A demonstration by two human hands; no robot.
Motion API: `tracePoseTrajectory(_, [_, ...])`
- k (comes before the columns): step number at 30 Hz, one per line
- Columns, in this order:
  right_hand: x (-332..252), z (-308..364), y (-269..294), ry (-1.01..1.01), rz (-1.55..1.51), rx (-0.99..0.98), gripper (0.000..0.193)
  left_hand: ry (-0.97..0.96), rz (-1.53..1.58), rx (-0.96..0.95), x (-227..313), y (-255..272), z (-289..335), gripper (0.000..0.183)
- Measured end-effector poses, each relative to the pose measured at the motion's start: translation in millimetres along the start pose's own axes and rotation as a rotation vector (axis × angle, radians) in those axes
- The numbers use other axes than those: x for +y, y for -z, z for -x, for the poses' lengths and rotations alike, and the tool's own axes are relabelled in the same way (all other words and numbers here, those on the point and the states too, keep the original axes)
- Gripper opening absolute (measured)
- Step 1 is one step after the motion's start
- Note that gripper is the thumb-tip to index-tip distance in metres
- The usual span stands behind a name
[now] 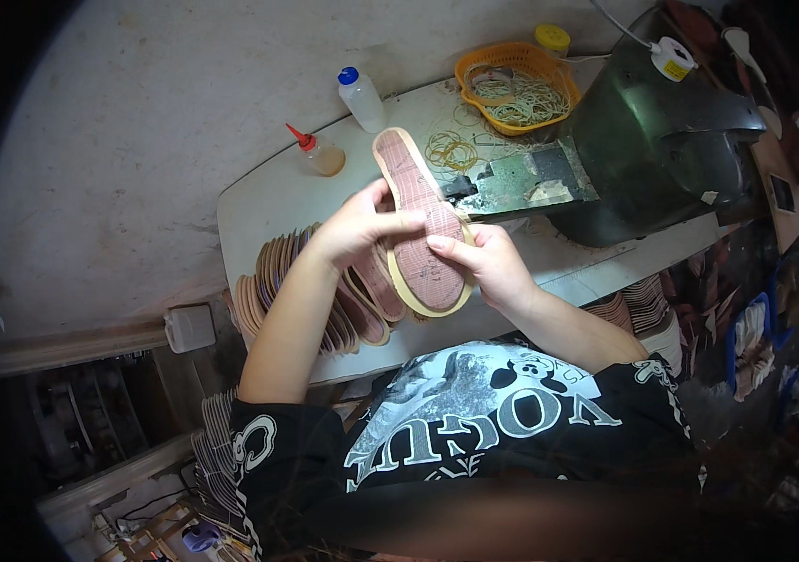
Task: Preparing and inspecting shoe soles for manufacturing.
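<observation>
A shoe insole (416, 173) with a reddish-brown face and a pale yellow rim is held up over the table, narrow end pointing away from me. My left hand (359, 228) grips its left side, thumb lying across the face and fingers behind it. On the right edge, my right hand (496, 266) pinches the wide part, its thumb pressed on the face. Directly below and left, a row of similar insoles (277, 272) stands packed on edge. The nearest of them are partly covered by my left hand and the held insole.
A green sewing machine (619, 140) stands at the right, its arm (530, 181) reaching toward the held insole. Behind lie an orange basket (523, 56) of rubber bands, loose bands (451, 150), a blue-capped bottle (360, 98) and a red-tipped bottle (322, 157). More stacked insoles (648, 304) sit lower right.
</observation>
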State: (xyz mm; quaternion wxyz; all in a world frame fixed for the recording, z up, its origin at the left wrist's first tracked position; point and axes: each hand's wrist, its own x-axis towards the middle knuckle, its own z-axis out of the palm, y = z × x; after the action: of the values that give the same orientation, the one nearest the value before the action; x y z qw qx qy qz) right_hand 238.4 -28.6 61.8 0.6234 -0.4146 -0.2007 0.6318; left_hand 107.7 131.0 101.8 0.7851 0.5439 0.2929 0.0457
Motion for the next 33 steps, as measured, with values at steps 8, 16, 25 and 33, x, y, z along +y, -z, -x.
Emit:
tracePoseTrajectory(8, [-5.7, 22.9, -12.2, -0.257, 0.132, -0.132, 0.035, 0.012, -0.03, 0.149, 0.1, -0.9, -2.5, 0.065])
tracePoseTrajectory(16, [3.2, 11.7, -27.3, -0.219, -0.115, 0.005, 0.029, -0.228, -1.042, 0.22, 24.1, 41.1, -36.8, 0.1])
tracePoseTrajectory(25, [-9.5, -3.0, -41.7, -0.187, -0.21, 0.161, 0.031, 0.021, -0.819, -0.511, 58.0, 47.0, -74.5, 0.043])
tracePoseTrajectory(33, [-19.3, -7.3, -38.4, -0.237, -0.208, 0.15, 0.039, -0.055, -1.094, -0.313, 60.3, 52.8, -49.8, 0.051])
